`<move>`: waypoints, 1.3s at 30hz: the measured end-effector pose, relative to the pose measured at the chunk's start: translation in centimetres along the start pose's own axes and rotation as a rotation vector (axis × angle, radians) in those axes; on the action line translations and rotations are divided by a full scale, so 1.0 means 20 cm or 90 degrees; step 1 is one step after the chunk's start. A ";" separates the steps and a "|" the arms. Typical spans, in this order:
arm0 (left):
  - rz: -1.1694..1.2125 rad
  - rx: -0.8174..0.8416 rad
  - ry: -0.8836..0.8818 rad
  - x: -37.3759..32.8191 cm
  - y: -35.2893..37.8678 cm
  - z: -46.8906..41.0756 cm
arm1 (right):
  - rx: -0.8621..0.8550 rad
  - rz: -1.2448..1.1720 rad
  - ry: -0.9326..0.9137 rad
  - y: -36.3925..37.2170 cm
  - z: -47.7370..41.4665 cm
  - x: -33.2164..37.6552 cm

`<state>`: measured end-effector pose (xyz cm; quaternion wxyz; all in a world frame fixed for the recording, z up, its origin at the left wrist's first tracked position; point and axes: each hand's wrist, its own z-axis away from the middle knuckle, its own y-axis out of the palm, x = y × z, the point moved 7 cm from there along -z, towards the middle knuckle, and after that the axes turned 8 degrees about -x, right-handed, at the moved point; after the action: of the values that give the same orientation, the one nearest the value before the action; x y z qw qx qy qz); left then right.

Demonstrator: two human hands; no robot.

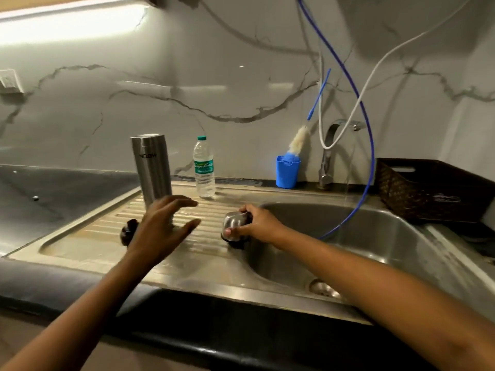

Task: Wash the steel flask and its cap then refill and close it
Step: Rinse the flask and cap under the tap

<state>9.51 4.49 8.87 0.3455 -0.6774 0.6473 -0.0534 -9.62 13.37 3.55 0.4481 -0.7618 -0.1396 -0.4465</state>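
Note:
The steel flask (pixel 152 167) stands upside down on the ribbed steel drainboard (pixel 88 236), its lettering inverted. My left hand (pixel 163 226) hovers in front of its base with fingers spread, holding nothing. A dark round cap piece (pixel 128 231) lies just left of that hand, partly hidden by it. My right hand (pixel 254 223) grips the steel cap (pixel 234 223) with a dark rim, at the drainboard's right end beside the sink basin (pixel 375 236).
A plastic water bottle (pixel 204 167) stands behind the flask. A blue cup (pixel 288 171) holds a bottle brush (pixel 300 139). The tap (pixel 330 153) stands behind the basin, with blue and white hoses hanging. A dark woven basket (pixel 428 191) sits at right.

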 end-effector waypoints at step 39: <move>0.727 0.242 -0.728 -0.69 1.82 -0.27 | -0.334 -0.488 0.296 -1.07 0.04 -1.06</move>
<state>-26.06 17.80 -1.42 0.7036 -0.0969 0.5960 0.3745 -34.22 30.03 -1.73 0.0654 -0.6237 -0.1886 -0.7557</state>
